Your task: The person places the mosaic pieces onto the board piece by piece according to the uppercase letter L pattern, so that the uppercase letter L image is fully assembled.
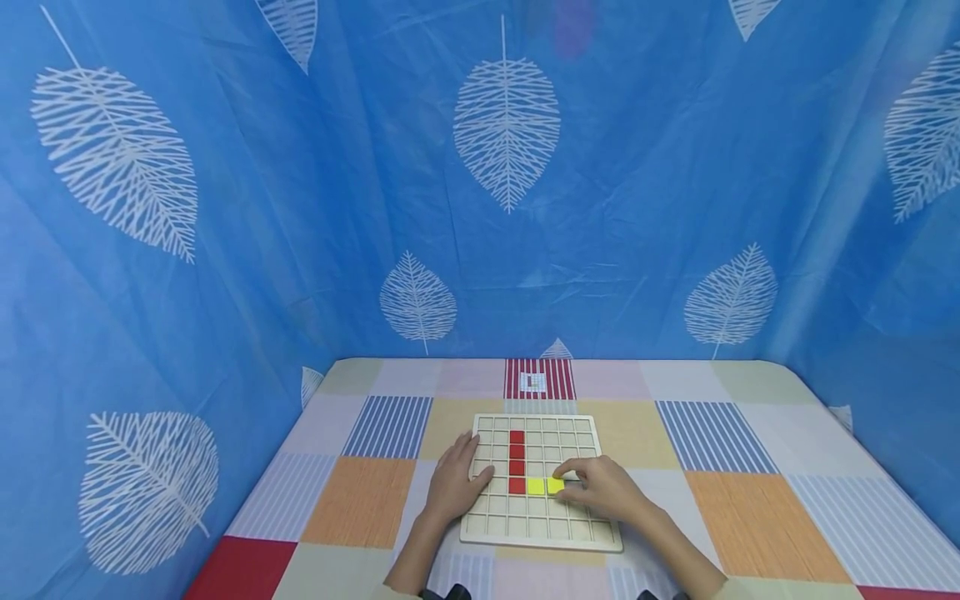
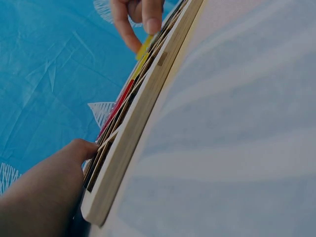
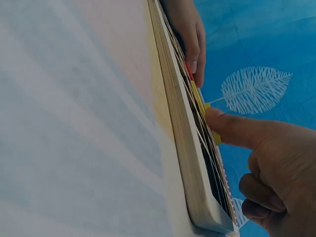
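Note:
A pale wooden grid board [image 1: 540, 546] lies on the patchwork tablecloth. Several red square tiles [image 1: 517, 467] form a column in its cells. Right of the lowest red one sits a yellow tile [image 1: 536, 486]. My right hand [image 1: 609, 492] pinches a second yellow tile [image 1: 555, 486] between thumb and fingers, over the cell beside it. In the left wrist view that held tile [image 2: 143, 48] stands tilted at the board's surface. Along the board's left edge rests my left hand [image 1: 452, 486], its fingers extended and its thumb over the cells.
A small card [image 1: 533, 382] with a printed grid picture lies beyond the board on a red-striped patch of the tablecloth [image 1: 757, 525]. Blue curtains [image 1: 600, 208] with white leaf prints enclose the table at the back and sides.

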{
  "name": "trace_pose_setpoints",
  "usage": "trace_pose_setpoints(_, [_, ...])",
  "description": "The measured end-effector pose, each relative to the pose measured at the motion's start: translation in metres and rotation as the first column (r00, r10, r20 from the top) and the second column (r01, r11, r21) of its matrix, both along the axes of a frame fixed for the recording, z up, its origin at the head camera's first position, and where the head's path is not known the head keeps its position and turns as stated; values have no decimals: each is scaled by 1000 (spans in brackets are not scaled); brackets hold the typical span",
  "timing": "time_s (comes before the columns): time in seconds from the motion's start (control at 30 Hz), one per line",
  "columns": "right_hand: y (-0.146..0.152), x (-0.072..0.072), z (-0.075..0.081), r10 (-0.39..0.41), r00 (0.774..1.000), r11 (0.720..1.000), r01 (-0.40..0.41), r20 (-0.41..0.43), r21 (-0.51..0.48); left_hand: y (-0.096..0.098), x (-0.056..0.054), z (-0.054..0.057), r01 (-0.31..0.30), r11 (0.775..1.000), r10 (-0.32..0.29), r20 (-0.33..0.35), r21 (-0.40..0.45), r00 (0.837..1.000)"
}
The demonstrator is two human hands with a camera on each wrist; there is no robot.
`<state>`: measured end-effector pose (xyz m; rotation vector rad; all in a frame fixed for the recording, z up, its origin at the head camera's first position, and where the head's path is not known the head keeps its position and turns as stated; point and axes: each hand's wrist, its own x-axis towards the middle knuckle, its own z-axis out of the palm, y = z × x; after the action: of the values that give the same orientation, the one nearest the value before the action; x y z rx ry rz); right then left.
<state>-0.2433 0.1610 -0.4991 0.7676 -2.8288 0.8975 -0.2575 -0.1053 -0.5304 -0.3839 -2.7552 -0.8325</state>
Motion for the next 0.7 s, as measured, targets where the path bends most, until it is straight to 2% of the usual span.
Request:
trace_pose_setpoints(0.17, [-2,-1,-1,-4,1000,1000,4,16,19,0,0,0,-2,1000,2,5,-4,1000])
trace_pose_setpoints(0.5, [-2,-1,-4,-14,1000,999,15,-17,33,-1,-2,-1,-10,1000,10,10,-9,1000])
trace_pose_setpoints(0.7, [1,-2,0,-38,999,999,38,-35,-3,-1,-3,-2,-9,1000,8,16,10,1000])
